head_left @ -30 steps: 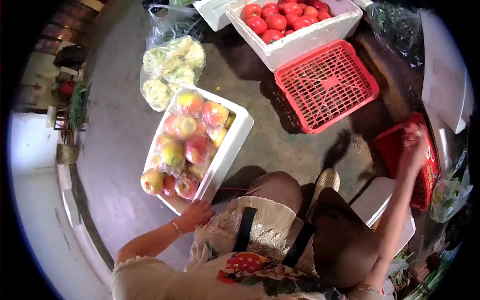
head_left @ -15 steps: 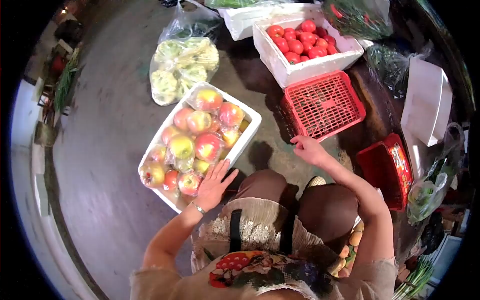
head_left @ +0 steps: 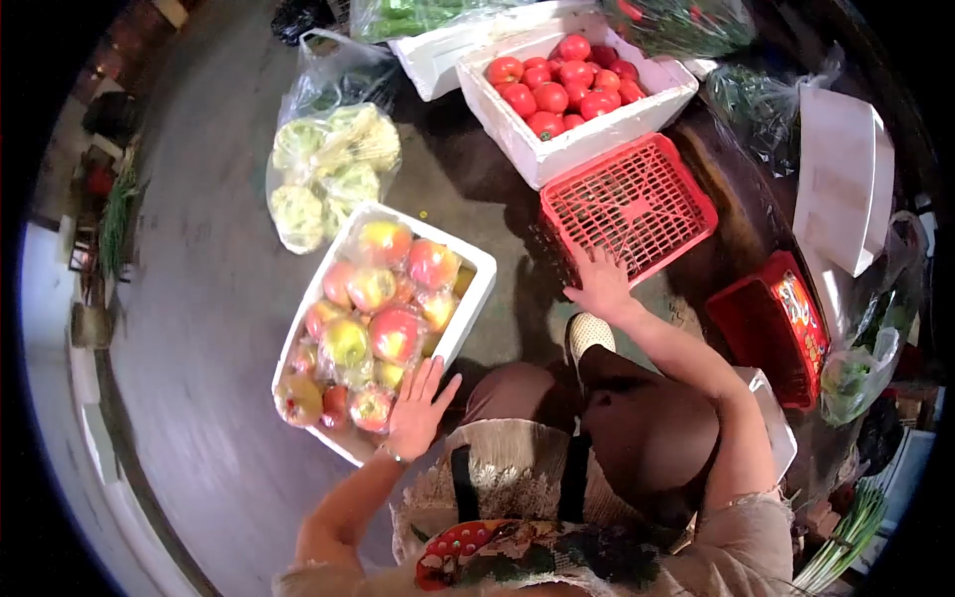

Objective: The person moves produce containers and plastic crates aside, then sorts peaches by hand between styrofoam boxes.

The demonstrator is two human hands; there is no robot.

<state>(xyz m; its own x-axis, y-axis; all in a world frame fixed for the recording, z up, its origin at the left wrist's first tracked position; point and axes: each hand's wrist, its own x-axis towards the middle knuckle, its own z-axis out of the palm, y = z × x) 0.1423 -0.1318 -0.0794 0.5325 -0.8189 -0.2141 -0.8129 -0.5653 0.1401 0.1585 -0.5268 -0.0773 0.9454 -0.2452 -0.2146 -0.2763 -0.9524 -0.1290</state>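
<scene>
A white foam box (head_left: 468, 308) of plastic-wrapped apples (head_left: 395, 333) stands on the floor before me at the left. My left hand (head_left: 418, 413) lies flat with fingers spread on its near right edge, beside the lowest apples, holding nothing. My right hand (head_left: 602, 289) has its fingers spread at the near left corner of an upturned red plastic basket (head_left: 637, 207); whether the fingertips touch it is hard to tell.
Beyond the basket is a white foam box (head_left: 542, 164) of tomatoes (head_left: 552, 97). A bag of cauliflower (head_left: 333, 169) lies at the back left. Right of my knees are a red basket (head_left: 771, 328), a bag of greens (head_left: 856, 373) and spring onions (head_left: 846, 537).
My right hand has come from the red basket on the right to the upturned basket, its fingers now spread. My left hand has moved up from the box's near corner onto its right edge.
</scene>
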